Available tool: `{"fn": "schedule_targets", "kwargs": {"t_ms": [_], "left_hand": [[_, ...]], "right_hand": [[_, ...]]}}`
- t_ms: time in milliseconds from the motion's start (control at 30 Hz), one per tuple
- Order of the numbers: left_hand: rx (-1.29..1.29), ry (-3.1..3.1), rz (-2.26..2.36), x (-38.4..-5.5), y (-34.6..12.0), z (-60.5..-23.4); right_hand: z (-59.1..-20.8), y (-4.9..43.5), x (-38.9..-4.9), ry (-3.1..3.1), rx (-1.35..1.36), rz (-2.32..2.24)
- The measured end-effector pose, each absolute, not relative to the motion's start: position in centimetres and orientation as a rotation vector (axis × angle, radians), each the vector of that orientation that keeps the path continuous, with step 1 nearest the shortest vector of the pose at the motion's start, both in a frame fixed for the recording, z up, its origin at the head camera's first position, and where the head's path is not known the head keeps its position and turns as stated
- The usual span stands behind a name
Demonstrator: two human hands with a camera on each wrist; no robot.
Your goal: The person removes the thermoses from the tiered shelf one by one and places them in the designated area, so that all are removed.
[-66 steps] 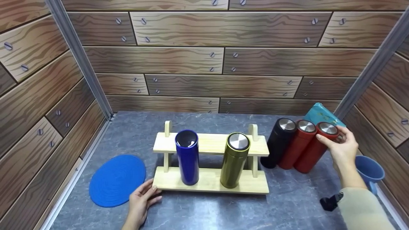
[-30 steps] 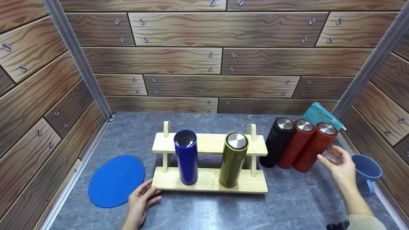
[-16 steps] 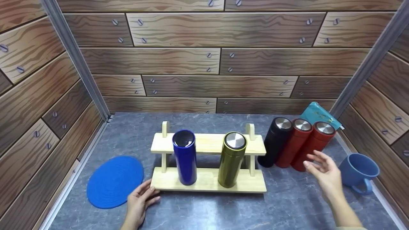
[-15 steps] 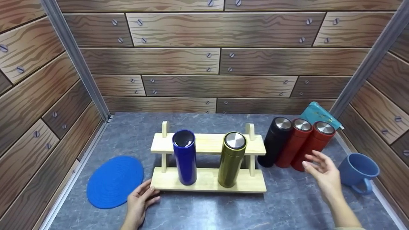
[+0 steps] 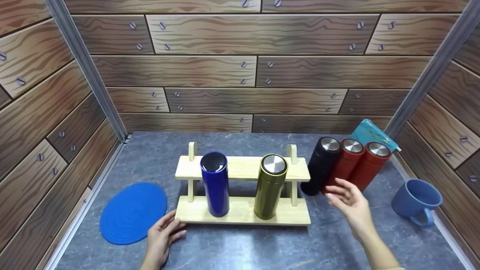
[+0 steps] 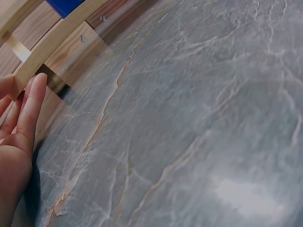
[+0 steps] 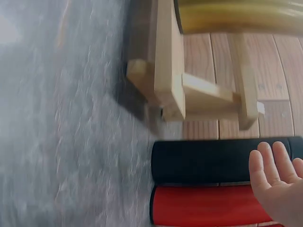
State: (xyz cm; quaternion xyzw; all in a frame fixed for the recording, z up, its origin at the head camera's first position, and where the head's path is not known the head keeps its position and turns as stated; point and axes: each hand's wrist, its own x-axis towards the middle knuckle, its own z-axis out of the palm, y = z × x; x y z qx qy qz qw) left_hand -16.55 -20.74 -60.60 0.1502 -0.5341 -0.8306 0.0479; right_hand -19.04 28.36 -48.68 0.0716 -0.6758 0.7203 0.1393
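Note:
A two-tier wooden rack [image 5: 243, 210] stands mid-table. On its lower board are an upright blue thermos [image 5: 217, 187] and an olive-gold thermos [image 5: 270, 189] with a silver lid. My left hand [image 5: 159, 240] pinches the lower board's left front corner, thumb on top and fingers beneath; the left wrist view shows the fingers [image 6: 33, 101] at the board's end. My right hand [image 5: 354, 213] holds nothing, its fingers relaxed and spread. It is in front of a black thermos [image 5: 321, 165] and two red ones, the nearer red thermos [image 5: 347, 161] partly hidden behind the fingertips.
At the right stands a blue mug [image 5: 416, 200], handle toward me. A teal packet [image 5: 373, 133] lies behind the red thermoses in the back corner. To the left of the rack is a round blue mat [image 5: 133, 213]. Wood-patterned walls enclose the grey table [image 5: 240, 251].
My right hand has let go of the rightmost red thermos and moved left and toward me, past the red thermoses. My left hand stays at the rack's corner.

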Motion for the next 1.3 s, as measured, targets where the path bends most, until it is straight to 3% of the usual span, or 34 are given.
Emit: {"fn": "schedule_targets", "kwargs": {"t_ms": [800, 1300], "left_hand": [[0.526, -1.651, -2.507, -16.8, -20.7, -60.7], [0.535, -1.652, -2.512, -16.8, -20.7, -60.6]], "right_hand": [[-46.4, 19.9, -19.2, -1.942, 0.746, 2.049], [-44.9, 16.5, -20.5, -2.057, 0.572, 1.907]]}}
